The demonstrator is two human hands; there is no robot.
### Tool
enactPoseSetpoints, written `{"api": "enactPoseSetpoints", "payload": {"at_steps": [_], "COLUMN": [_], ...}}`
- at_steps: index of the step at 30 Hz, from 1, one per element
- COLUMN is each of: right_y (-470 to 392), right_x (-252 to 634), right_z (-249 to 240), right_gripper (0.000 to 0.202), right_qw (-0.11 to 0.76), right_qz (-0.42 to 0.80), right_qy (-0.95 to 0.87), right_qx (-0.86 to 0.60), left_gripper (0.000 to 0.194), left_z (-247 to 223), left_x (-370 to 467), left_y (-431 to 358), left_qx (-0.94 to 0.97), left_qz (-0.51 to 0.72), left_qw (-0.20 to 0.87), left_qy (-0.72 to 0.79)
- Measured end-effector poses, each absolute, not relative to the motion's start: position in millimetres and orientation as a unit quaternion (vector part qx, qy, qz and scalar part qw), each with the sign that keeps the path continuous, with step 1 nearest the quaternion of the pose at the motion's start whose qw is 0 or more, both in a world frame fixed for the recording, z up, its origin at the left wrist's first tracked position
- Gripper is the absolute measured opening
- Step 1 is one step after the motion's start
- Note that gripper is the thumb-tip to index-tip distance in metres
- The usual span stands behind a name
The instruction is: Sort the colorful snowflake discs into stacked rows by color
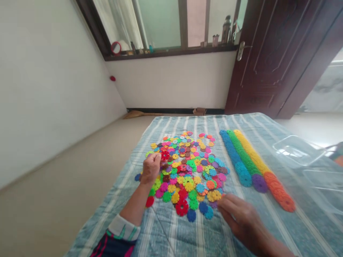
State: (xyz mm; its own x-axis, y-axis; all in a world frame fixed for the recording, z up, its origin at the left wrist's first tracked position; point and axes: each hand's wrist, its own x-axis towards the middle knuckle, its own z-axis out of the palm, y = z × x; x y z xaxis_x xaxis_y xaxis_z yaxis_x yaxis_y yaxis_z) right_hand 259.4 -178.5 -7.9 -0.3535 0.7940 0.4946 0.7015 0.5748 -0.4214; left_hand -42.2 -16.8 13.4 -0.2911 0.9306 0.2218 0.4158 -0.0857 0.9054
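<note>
A spread of plastic snowflake discs [188, 181] in many colours lies on the striped cloth. At its left side my left hand [152, 168] is closed, pinching a red snowflake disc [165, 155] above the others. My right hand [242, 216], smeared by motion, is at the lower right edge of the spread with its fingers drawn together. A sliver of orange shows by its fingertips, but I cannot tell whether it is held. Right of the spread, overlapping discs form a blue row [230, 151], a green row [242, 153] and a yellow row [250, 151], with light blue, purple and orange discs [280, 192] at their near ends.
Clear plastic containers [300, 150] stand on the right side of the striped cloth [184, 235]. Beyond the cloth are a white wall, a window sill [171, 53] with small items, and a dark red door [270, 53]. A broom [134, 114] lies on the floor.
</note>
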Motion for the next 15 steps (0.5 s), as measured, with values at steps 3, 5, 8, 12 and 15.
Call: {"api": "enactPoseSetpoints", "payload": {"at_steps": [3, 5, 8, 12, 15], "right_y": [-163.3, -149.2, -123.0, -81.5, -54.1], "right_x": [231.0, 212.4, 190.9, 185.3, 195.2], "right_z": [9.6, 16.6, 17.3, 10.1, 9.1], "right_gripper": [0.023, 0.018, 0.011, 0.009, 0.008], "right_qw": [0.286, 0.250, 0.204, 0.181, 0.178], "right_qz": [0.066, 0.079, 0.082, 0.073, 0.062], "right_qy": [-0.864, -0.888, -0.913, -0.913, -0.890], "right_qx": [-0.409, -0.377, -0.344, -0.357, -0.416], "left_gripper": [0.019, 0.018, 0.018, 0.021, 0.022], "left_z": [12.2, 12.1, 9.9, 4.0, 2.2], "left_x": [-50.7, -53.4, -56.3, -60.9, -62.5], "left_y": [-18.2, -18.8, -18.9, -17.6, -17.2], "left_qx": [0.478, 0.464, 0.466, 0.471, 0.472], "left_qz": [0.546, 0.557, 0.551, 0.537, 0.532], "left_qw": [0.263, 0.250, 0.228, 0.225, 0.224], "left_qy": [0.635, 0.642, 0.654, 0.662, 0.667]}}
